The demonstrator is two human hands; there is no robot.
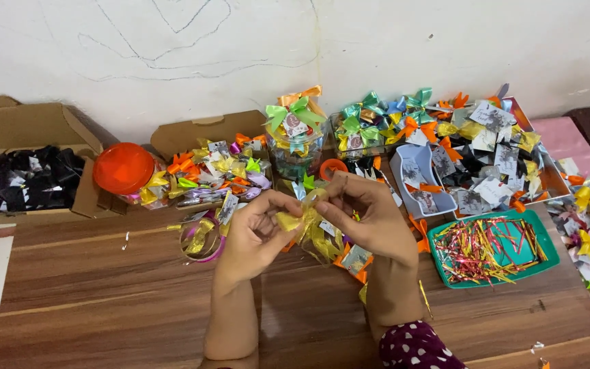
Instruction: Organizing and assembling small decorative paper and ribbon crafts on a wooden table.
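Head view: I see both hands, left (257,229) and right (370,215), pinching a half-formed shiny gold ribbon bow (306,222), with heaps of finished multicoloured ribbon bows (445,137) behind on the wooden surface (104,287).

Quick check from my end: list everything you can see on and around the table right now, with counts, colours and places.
yellow bow: one, yellow, pinched between both hands.
ribbon spool: one, gold and purple, by the left hand.
green tray: one, holds mixed shiny strips, right of the hands.
clear jar: one, green and orange bows on top, behind the hands.
orange lid: one, back left.
cardboard box: one, brown, black pieces inside, far left.
finished bows: many, mixed colours, back right.
table: one, brown wood.
left hand: grips the bow.
right hand: grips the bow.
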